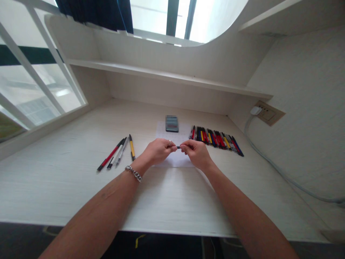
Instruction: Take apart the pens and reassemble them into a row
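Over a white sheet of paper [175, 161], my left hand [161, 149] and my right hand [196, 151] face each other with fingertips pinched. Both are closed on a slim pen [178, 147]; just a short black stretch of it shows between the fingertips, and the rest is hidden in the fingers. Left of my left hand lie a yellow pen [132, 147], a red pen [111, 155], and a white and a clear pen [122, 152]. Beyond my right hand a row of several pens [215, 139] in red, black, blue and yellow lies side by side.
A phone [171, 123] lies at the paper's far edge. A shelf [167, 76] runs along the back of the white desk [67, 187]. On the right wall, a charger [256, 110] sits in a socket, its cable [275, 168] running down along the desk's right side.
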A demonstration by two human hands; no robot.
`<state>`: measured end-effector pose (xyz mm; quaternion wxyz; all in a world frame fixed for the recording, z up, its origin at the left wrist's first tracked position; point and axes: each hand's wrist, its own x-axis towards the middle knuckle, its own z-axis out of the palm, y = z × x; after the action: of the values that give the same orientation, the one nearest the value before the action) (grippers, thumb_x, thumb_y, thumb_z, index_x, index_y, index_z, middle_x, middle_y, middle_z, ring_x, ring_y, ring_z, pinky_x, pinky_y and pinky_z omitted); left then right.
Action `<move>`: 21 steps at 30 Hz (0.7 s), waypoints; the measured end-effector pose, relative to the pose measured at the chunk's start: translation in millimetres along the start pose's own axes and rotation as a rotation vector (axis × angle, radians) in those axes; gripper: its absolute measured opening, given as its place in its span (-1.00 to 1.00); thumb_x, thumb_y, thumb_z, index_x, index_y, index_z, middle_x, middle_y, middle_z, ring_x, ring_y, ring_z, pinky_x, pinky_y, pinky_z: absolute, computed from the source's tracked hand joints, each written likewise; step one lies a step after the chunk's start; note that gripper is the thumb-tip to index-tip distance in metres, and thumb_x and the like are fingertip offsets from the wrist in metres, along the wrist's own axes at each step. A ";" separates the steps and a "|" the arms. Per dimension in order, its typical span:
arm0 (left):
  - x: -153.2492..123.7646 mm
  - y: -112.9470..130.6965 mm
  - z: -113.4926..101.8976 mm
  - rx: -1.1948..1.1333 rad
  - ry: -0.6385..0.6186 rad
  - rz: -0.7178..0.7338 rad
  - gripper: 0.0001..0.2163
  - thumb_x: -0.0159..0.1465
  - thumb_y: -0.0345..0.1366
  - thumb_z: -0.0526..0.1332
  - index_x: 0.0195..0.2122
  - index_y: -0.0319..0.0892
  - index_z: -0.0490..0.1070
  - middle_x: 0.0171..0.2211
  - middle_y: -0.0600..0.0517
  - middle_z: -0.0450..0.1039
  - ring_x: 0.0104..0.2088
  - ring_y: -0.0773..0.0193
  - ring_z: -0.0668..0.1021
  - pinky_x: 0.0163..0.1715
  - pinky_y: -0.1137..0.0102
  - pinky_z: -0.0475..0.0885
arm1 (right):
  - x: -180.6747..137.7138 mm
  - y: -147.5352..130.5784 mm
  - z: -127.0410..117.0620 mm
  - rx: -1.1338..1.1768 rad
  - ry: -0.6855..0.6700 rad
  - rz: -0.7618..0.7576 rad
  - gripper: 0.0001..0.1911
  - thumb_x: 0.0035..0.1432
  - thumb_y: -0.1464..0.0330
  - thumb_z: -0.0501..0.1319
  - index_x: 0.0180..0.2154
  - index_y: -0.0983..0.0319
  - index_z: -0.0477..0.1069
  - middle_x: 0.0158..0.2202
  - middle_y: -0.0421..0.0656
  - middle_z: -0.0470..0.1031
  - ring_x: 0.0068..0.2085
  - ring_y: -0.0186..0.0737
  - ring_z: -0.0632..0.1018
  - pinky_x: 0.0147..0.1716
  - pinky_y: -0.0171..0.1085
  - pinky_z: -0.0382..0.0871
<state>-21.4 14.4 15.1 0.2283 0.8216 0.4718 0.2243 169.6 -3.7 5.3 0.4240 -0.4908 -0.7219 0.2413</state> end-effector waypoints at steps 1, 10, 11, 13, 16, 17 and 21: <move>0.9 -1.3 0.5 -0.025 0.001 0.001 -0.70 0.23 -0.09 0.06 -0.30 -0.10 0.54 -0.40 0.04 0.52 -0.42 0.29 0.44 -0.49 0.46 0.22 | 0.2 0.8 0.3 0.023 0.010 -0.006 -0.86 0.07 0.35 0.21 -0.42 0.25 0.52 -0.52 -0.18 0.51 -0.49 -0.34 0.44 -0.48 -0.36 0.25; 5.5 -9.8 1.5 -0.174 -0.028 -0.011 -0.68 0.20 -0.08 0.08 -0.35 -0.18 0.52 -0.50 0.06 0.47 -0.47 0.31 0.44 -0.46 0.46 0.27 | 1.2 6.9 2.1 0.142 0.106 -0.018 -0.91 -0.07 0.34 0.35 -0.43 0.21 0.55 -0.45 -0.16 0.57 -0.44 -0.28 0.50 -0.41 -0.30 0.34; 5.1 -9.5 0.9 -0.177 -0.033 -0.008 -0.68 0.20 -0.08 0.08 -0.35 -0.18 0.52 -0.50 0.06 0.47 -0.47 0.31 0.44 -0.46 0.46 0.27 | 1.1 7.1 1.8 0.155 0.106 -0.023 -0.91 -0.08 0.34 0.35 -0.43 0.21 0.55 -0.44 -0.16 0.57 -0.42 -0.27 0.51 -0.38 -0.29 0.36; 3.6 -8.3 -0.5 -0.158 -0.032 0.001 -0.69 0.21 -0.09 0.08 -0.35 -0.17 0.52 -0.51 0.06 0.47 -0.46 0.31 0.44 -0.46 0.46 0.26 | 1.2 7.5 0.7 0.176 0.094 -0.021 -0.90 -0.08 0.33 0.35 -0.44 0.21 0.54 -0.42 -0.16 0.57 -0.39 -0.26 0.51 -0.35 -0.28 0.37; 0.3 -4.5 -1.8 -0.061 0.012 0.015 -0.71 0.22 -0.10 0.07 -0.31 -0.12 0.53 -0.45 0.05 0.50 -0.44 0.30 0.45 -0.46 0.45 0.24 | 2.1 8.5 -1.6 0.222 -0.028 0.048 -0.80 -0.03 0.25 0.32 -0.36 0.24 0.51 -0.46 -0.16 0.53 -0.45 -0.31 0.47 -0.44 -0.32 0.32; -0.8 -3.0 -1.8 -0.019 0.033 0.017 -0.71 0.23 -0.09 0.07 -0.29 -0.10 0.53 -0.42 0.05 0.52 -0.42 0.29 0.45 -0.45 0.45 0.23 | 2.6 8.9 -2.0 0.247 -0.093 0.094 -0.76 0.02 0.20 0.28 -0.35 0.25 0.50 -0.48 -0.17 0.51 -0.49 -0.33 0.44 -0.49 -0.33 0.30; -2.4 1.7 0.1 0.115 0.088 0.023 -0.73 0.24 -0.09 0.08 -0.26 -0.03 0.53 -0.32 0.03 0.56 -0.35 0.24 0.48 -0.42 0.41 0.22 | 3.8 9.0 -1.0 0.359 -0.275 0.271 -0.58 0.14 0.07 0.10 -0.43 0.30 0.44 -0.57 -0.17 0.43 -0.60 -0.40 0.34 -0.61 -0.37 0.17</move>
<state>-21.2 11.5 15.7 0.1573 0.8279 0.4841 0.2355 174.3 3.3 0.3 0.3658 -0.4625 -0.6461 0.4847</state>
